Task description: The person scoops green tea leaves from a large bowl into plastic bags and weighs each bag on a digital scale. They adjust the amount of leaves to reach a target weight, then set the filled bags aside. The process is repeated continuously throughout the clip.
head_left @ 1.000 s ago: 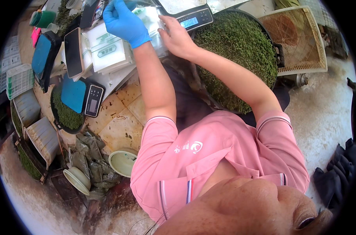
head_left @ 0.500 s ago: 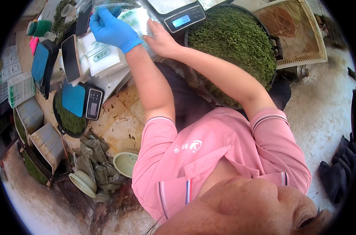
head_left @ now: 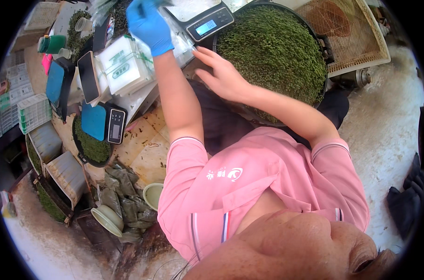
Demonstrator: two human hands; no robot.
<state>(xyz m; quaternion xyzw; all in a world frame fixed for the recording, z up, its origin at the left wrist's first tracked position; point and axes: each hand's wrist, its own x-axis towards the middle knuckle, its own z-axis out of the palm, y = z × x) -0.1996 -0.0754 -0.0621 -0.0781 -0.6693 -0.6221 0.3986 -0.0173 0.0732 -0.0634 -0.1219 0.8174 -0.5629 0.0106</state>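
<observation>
The gloved left hand is looking blurry; I can't tell its fingers' grip. A clear bag is lying between it and the right hand, whose fingers are standing apart. They're likely handling bags, next perhaps needing a pinch.

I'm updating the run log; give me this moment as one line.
left hand: blue-gloved, hold unclear | right hand: bare, open, near lit scale | around: white packets, green plant bits
</observation>
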